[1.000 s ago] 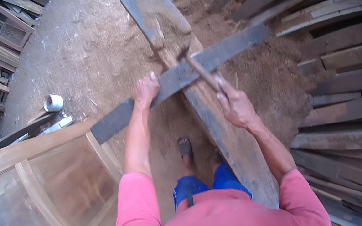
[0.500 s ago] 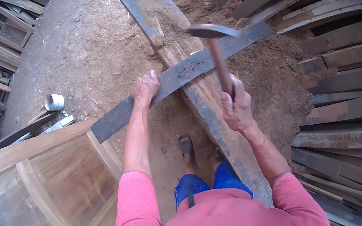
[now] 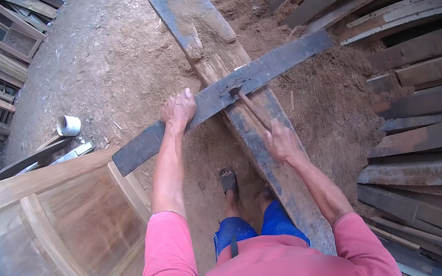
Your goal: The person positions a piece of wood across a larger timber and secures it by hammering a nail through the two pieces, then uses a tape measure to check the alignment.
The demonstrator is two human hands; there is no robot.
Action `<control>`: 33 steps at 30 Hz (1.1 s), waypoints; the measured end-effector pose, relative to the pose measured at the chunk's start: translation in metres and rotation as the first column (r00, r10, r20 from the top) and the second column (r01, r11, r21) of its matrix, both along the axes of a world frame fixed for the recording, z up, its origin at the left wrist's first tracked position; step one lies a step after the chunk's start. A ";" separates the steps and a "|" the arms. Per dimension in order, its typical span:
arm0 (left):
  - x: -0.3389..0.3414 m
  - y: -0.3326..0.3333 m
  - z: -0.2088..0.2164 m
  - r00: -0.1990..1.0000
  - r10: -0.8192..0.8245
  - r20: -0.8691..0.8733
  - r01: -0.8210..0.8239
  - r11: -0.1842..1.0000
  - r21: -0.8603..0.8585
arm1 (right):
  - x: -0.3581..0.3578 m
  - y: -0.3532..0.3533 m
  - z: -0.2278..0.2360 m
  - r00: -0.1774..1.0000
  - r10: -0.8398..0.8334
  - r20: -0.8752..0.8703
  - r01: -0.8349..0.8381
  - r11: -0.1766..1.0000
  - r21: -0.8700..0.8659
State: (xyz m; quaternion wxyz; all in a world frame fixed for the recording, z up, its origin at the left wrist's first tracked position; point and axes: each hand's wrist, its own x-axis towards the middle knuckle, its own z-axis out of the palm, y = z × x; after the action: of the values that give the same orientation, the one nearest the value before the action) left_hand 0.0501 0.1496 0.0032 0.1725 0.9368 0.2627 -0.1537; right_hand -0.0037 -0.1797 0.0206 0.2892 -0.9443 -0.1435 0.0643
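The dark plank (image 3: 284, 58) lies crosswise on a thick, worn wooden beam (image 3: 255, 139), running from near left to far right, with both ends reaching past the beam's sides. A roughly gouged patch marks its upper face above the beam, and the head of a hammer-like tool (image 3: 253, 110) meets the plank there, its wooden handle slanting back toward the near right. The right hand (image 3: 282, 140) is closed round that handle, over the beam. The left hand (image 3: 178, 110) grips the plank left of the beam, fingers curled over its far edge.

Below the plank's near left end lies a panelled wooden door (image 3: 85, 221); beyond it, a white cup-shaped container (image 3: 68, 126) lies tipped on the ground. Brown wood shavings (image 3: 329, 113) spread right of the beam, as far as the stacked boards (image 3: 427, 101) along the right side.
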 end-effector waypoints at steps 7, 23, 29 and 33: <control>-0.004 0.010 -0.004 0.999 0.031 0.011 -0.031 0.999 -0.011 | 0.008 0.026 0.037 0.991 0.110 0.082 -0.126 0.966 0.226; -0.002 0.008 -0.007 0.998 0.017 0.057 -0.017 1.000 0.011 | 0.113 0.000 -0.002 0.784 0.488 0.384 -0.367 0.863 -0.348; -0.001 0.006 -0.011 0.999 0.021 0.042 -0.022 1.000 0.023 | 0.105 -0.021 -0.001 0.806 0.560 0.193 -0.479 0.808 -0.343; -0.002 0.008 -0.012 0.999 0.031 0.034 -0.031 0.999 0.021 | 0.078 -0.003 0.003 0.903 0.380 -0.201 -0.429 0.830 -0.357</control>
State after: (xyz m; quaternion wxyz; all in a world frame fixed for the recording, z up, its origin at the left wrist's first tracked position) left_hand 0.0483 0.1580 -0.0093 0.1692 0.9369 0.2759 -0.1324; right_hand 0.0747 -0.1825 0.0239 0.0820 -0.9250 -0.3067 0.2090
